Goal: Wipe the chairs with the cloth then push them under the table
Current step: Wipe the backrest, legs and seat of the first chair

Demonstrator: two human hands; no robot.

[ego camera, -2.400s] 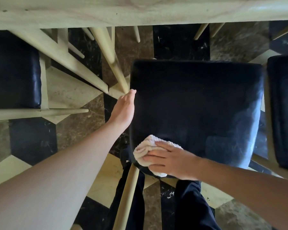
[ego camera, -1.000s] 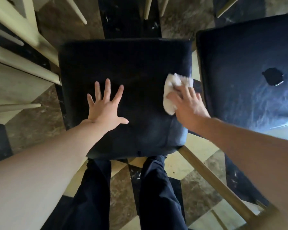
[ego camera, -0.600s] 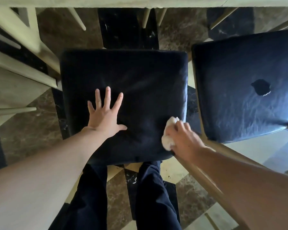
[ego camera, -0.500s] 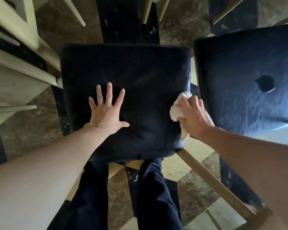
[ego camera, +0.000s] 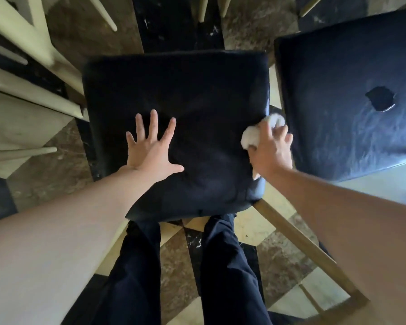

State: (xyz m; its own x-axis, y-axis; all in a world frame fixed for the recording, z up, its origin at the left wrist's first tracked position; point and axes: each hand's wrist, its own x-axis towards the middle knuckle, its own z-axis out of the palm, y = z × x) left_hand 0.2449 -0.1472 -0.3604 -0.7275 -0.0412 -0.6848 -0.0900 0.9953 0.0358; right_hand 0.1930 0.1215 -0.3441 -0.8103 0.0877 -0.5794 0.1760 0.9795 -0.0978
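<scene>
Since a moment ago my right hand (ego camera: 271, 152), gripping the cloth (ego camera: 251, 137), slides up the seat (ego camera: 174, 90) edge; left hand (ego camera: 151, 151), splayed flat, steadies it.

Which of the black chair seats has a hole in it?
The seat on the right, the one no hand touches. Its cover has a torn hole near the middle. The middle seat, under both hands, looks whole.

both forearms are bare, no sleeves in view, and nothing is worn on the left hand (ego camera: 151, 151) or right hand (ego camera: 271, 151) (no rings, no watch); trousers (ego camera: 223, 273) dark navy, loose-legged.
</scene>
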